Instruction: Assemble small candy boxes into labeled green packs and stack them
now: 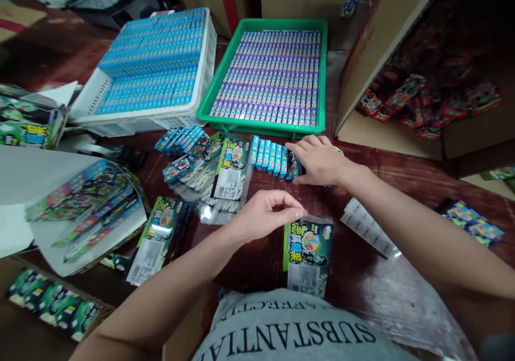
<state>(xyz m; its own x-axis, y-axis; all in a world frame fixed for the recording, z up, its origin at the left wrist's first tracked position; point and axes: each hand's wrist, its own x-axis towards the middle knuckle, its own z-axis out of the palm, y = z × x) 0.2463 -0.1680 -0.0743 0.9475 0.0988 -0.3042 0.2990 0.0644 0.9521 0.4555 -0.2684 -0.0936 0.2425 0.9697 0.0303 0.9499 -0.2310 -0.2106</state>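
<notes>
My left hand (270, 214) is closed in a pinch on the top edge of a clear plastic bag (309, 256), which holds a black and green printed card with a white label. The bag lies flat in front of my body. Farther forward, my right hand (319, 160) is spread over the right end of a row of small blue candy boxes (269, 157). Its index finger and thumb are apart beside the end box; what lies under the palm is mostly hidden. Left of the row, more packed bags (231, 170) lie fanned out, with loose blue boxes (181, 138) behind them.
At the back stand a green tray (261, 129) of purple boxes and a white crate (132, 125) of blue boxes. A cardboard carton (374, 55) with red packets is at right. A label sheet (368, 228) lies under my right forearm; another bag stack (159, 237) is at left.
</notes>
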